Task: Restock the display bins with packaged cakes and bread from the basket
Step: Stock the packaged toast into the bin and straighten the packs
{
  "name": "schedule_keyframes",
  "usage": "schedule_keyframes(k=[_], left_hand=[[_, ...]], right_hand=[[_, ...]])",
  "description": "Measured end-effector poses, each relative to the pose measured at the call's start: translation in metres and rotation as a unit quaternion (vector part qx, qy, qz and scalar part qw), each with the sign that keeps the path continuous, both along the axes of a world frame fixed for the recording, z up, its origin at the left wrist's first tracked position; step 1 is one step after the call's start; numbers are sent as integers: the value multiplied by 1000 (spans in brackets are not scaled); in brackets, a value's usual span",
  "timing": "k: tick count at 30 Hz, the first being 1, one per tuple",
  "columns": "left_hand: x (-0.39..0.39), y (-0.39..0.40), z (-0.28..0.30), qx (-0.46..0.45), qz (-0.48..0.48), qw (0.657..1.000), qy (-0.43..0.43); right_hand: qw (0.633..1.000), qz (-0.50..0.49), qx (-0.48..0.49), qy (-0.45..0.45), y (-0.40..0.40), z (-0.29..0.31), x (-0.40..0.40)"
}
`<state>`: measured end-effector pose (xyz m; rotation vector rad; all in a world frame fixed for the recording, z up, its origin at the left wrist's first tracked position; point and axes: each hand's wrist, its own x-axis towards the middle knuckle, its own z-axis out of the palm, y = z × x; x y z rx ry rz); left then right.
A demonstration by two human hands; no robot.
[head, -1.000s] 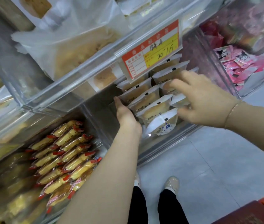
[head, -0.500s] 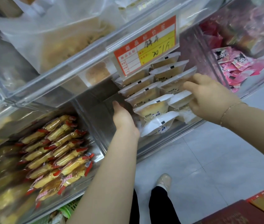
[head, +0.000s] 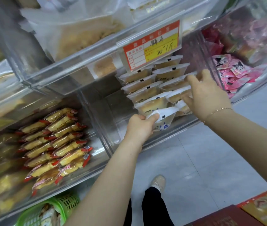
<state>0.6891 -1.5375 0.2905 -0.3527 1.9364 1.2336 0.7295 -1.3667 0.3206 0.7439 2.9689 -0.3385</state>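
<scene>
My left hand [head: 140, 128] pinches the front cake pack [head: 163, 119] by its white top seal, thumb and fingers curled on the wrapper, at the near end of the left row in the clear bin [head: 111, 128]. Behind it the rows of packs [head: 147, 88] stand on edge in two columns running back under the price tag [head: 152, 44]. My right hand [head: 206, 95] reaches into the right column, fingers hooked around the edges of the packs there, thumb low and the other fingers above; a thin bracelet [head: 217, 110] sits on that wrist. Left of this bin, another holds yellow cakes with red wrapper ends [head: 54, 139], laid in tight rows. To the right, a bin of pink sachets [head: 234, 74]. Above, a shelf carries pale bagged bread [head: 80, 30]. The green basket [head: 64, 204] shows at the bottom edge under my left forearm, with packs inside it. My shoe [head: 158, 182] stands on the grey floor tiles [head: 203, 160].
</scene>
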Motion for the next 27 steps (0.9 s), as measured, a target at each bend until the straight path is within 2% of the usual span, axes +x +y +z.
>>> schedule_keyframes(k=[2,5,7,9,11,12,14,16,18,20,22,25,27], left_hand=[[-1,1,-5,-28,-23,999,26],[-3,-4,-4,-38,-57,998,18],[-2,-13,4,-68,-116,990,37],[4,-30,24,-111,-155,976,104],[15,-60,50,-67,-118,970,200],[22,-80,64,-11,-86,964,250],[35,-134,84,93,-16,944,317],[49,-203,86,111,92,925,352],[68,-283,69,58,240,902,354],[92,-369,37,-18,402,859,316],[125,-453,-3,-112,515,812,251],[192,-562,-73,-193,585,780,109],[240,-617,-126,-216,575,789,5]], right_hand=[[999,-22,-22,31,-2,-3,-6],[997,-40,-39,43,-7,-6,-9],[996,-63,-54,40,-14,-1,-4],[993,-100,-44,54,-28,9,2],[987,-99,-32,121,-57,23,6],[982,-64,-52,173,-81,31,7],[958,74,-124,246,-146,49,9],[924,223,-190,246,-226,59,16],[895,308,-260,192,-305,55,25],[881,331,-322,101,-374,36,35],[873,331,-358,-15,-435,5,43],[846,381,-324,-182,-519,-56,57],[817,415,-298,-266,-572,-105,68]])
